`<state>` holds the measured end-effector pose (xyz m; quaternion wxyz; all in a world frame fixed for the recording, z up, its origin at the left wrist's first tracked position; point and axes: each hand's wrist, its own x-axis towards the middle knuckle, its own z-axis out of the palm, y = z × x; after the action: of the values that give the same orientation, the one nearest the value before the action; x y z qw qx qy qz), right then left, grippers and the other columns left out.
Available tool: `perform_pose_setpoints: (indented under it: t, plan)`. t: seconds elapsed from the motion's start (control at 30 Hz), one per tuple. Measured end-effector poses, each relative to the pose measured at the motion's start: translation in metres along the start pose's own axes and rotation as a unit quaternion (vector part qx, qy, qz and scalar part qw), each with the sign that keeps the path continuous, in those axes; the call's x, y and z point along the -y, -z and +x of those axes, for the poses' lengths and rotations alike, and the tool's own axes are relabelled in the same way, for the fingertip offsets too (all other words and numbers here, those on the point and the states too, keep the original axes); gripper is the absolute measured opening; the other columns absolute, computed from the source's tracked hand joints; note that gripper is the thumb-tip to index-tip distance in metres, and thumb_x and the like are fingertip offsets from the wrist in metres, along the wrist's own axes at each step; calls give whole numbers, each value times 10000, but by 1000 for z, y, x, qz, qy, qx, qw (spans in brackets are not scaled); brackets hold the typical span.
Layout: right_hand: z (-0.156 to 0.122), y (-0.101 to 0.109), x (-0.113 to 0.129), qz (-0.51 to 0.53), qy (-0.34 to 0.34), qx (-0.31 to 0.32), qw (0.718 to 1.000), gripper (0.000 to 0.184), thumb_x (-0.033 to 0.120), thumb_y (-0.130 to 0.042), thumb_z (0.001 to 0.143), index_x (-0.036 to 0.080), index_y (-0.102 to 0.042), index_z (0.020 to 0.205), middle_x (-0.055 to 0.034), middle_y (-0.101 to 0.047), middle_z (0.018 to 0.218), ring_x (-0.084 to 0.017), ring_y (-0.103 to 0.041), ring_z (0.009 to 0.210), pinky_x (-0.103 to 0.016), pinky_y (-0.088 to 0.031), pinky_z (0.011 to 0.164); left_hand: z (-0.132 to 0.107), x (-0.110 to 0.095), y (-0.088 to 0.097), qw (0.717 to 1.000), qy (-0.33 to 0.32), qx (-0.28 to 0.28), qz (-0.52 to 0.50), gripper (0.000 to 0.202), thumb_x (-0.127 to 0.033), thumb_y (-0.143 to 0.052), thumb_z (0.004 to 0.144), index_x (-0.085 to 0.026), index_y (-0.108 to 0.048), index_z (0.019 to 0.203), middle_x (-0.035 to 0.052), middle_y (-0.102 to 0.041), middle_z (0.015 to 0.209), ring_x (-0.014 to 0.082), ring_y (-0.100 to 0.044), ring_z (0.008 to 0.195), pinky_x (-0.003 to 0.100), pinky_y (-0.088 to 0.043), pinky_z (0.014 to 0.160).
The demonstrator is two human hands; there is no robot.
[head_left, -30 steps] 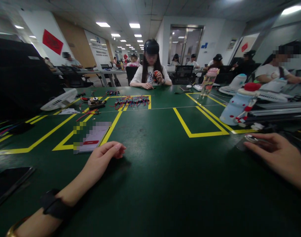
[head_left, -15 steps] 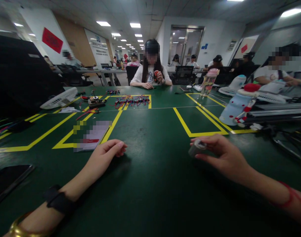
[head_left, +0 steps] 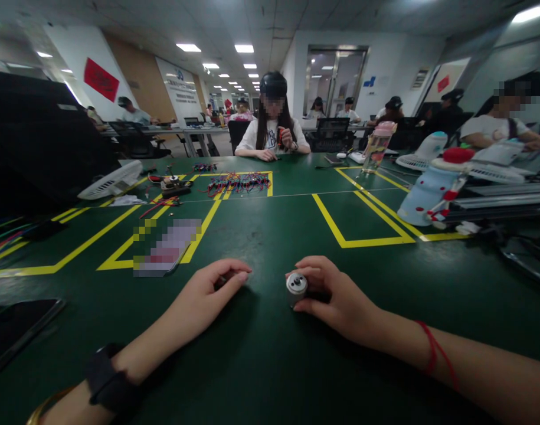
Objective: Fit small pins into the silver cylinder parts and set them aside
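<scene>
My right hand [head_left: 334, 295] grips a small silver electric motor [head_left: 297, 284] between thumb and fingers. The motor is cylindrical, and its round end face, with a short shaft and small dark holes, points up toward me. It is held at or just above the green table [head_left: 270, 366]; I cannot tell if it touches. To the left, my left hand [head_left: 219, 289] is beside the motor but apart from it. Its fingers are loosely curved with a gap to the thumb, and nothing shows in them. A dark band is on the left wrist and a red cord on the right.
Yellow tape [head_left: 376, 242] marks areas on the table. A blurred-out phone-like item [head_left: 170, 248] lies beyond my left hand, a dark phone [head_left: 22, 324] at left. Farther off are tangled wires [head_left: 241, 184], a blue bottle [head_left: 424, 195], metal bars [head_left: 509, 200] and a seated person [head_left: 272, 127].
My right hand has carried the motor left and toward me, its end face now turned up. My left hand has moved a little right, toward the motor, with its fingers less curled.
</scene>
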<state>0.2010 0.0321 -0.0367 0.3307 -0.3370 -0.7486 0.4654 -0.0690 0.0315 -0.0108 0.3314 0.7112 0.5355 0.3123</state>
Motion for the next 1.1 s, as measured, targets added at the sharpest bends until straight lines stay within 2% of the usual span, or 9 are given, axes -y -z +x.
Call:
perform_pose_setpoints:
  t: [0.17, 0.3, 0.37, 0.47, 0.53, 0.7, 0.9, 1.0, 1.1]
  plan:
    - [4, -3, 0, 52, -17, -9, 998, 556, 262, -734, 704, 254, -405, 1153, -28, -603, 1138, -157, -606, 1071, -379, -493, 980, 9, -37, -28, 993, -70, 89, -32, 250, -329, -521, 898, -284, -675, 1090, 23, -692, 1008, 197, -623, 845, 292, -467, 695]
    - [5, -3, 0, 24, -27, -12, 999, 475, 245, -721, 722, 229, -454, 1114, -9, -625, 1041, -129, -625, 978, -333, -520, 917, 22, -56, -37, 986, -133, 101, -11, 171, -296, -593, 868, -245, -736, 946, 31, -674, 962, 182, -612, 870, 290, -464, 745]
    - [5, -3, 1, 15, -25, -12, 1000, 459, 245, -715, 733, 229, -458, 1113, -3, -626, 1041, -117, -620, 974, -309, -516, 909, 25, -59, -37, 987, -139, 76, -21, 142, -284, -619, 855, -222, -746, 860, 29, -665, 909, 173, -612, 843, 291, -465, 747]
    - [3, -3, 3, -25, -19, -19, 999, 448, 259, -709, 739, 239, -464, 1114, 6, -623, 1048, -111, -611, 973, -290, -511, 888, 24, -57, -30, 992, -118, 5, -48, 136, -279, -620, 859, -216, -738, 881, 22, -676, 896, 169, -621, 819, 286, -468, 719]
    - [1, -2, 5, -80, -16, -43, 996, 428, 269, -703, 739, 243, -476, 1101, 9, -616, 1042, -111, -602, 959, -286, -504, 870, 22, -51, -25, 994, -102, -14, -37, 136, -276, -628, 856, -226, -738, 918, 16, -695, 894, 170, -630, 818, 288, -466, 722]
    - [-2, 1, 8, -165, -7, -102, 981, 382, 242, -669, 737, 230, -481, 1069, 3, -592, 1009, -103, -578, 907, -264, -490, 809, 15, -26, -32, 990, -121, 62, 44, 158, -239, -621, 867, -254, -750, 958, 11, -713, 897, 169, -635, 846, 296, -462, 780]
    - [-2, 1, 9, -183, -11, -107, 977, 379, 223, -649, 731, 222, -473, 1066, -2, -575, 1002, -100, -561, 898, -253, -481, 791, 16, -16, -51, 974, -168, 76, 135, 146, -320, -663, 835, -306, -756, 946, 10, -681, 934, 207, -596, 908, 343, -443, 818]
    - [-3, 2, 10, -190, -17, -103, 976, 383, 236, -649, 736, 223, -468, 1072, -2, -573, 1005, -101, -558, 898, -257, -478, 794, 16, -20, -45, 979, -153, 103, 92, 231, -330, -671, 826, -303, -727, 1048, 14, -673, 949, 200, -602, 906, 331, -455, 812]
    - [-3, 3, 10, -186, -21, -96, 978, 381, 247, -648, 742, 223, -462, 1073, -4, -573, 1004, -102, -558, 890, -261, -481, 790, 16, -20, -26, 989, -105, 99, 24, 246, -321, -609, 867, -281, -704, 1091, 23, -682, 997, 187, -616, 895, 312, -467, 791]
